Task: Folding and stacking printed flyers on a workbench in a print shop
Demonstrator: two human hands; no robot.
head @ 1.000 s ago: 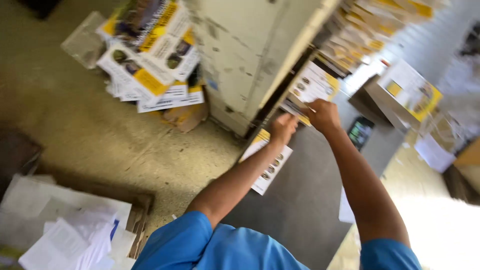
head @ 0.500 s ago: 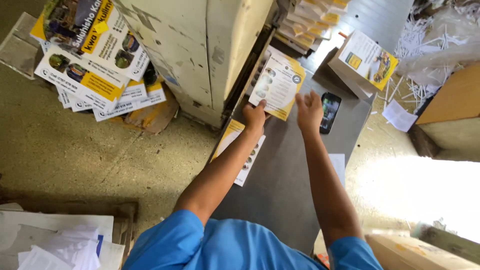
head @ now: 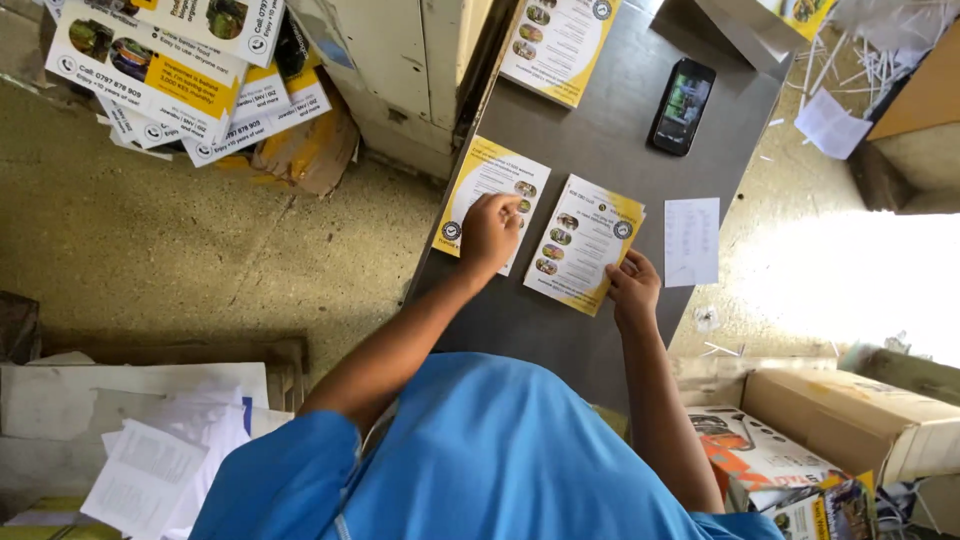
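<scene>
The left hand (head: pixel 490 232) is laid flat, fingers together and curled slightly down, on the lower right part of a yellow-and-white flyer (head: pixel 489 196) that lies at the left edge of the grey table (head: pixel 600 140); nothing is grasped, the flyer is only pressed under the fingertips and palm. The right hand (head: pixel 632 290) is set at the lower right edge of a second flyer (head: pixel 580 240), which lies just beside the first and is tilted a little; its grip is seen with the thumb and fingers pinched lightly at the paper's edge, though whether the edge is truly clasped or merely touched cannot be told. Both flyers lie face up, apart from each other by a narrow strip of table. A small white slip of paper (head: pixel 692 241) is placed just to the right of the second flyer. Farther up the table a black phone (head: pixel 683 106) is laid with its screen lit, and a stack of the same flyers (head: pixel 560 42) is set near the table's far end. On the floor to the left, beside a cream metal cabinet (head: pixel 400 70), a loose pile of larger printed sheets (head: pixel 160 70) is spread over a torn brown carton. At the lower right an open cardboard box (head: pixel 850 420) is seen.
</scene>
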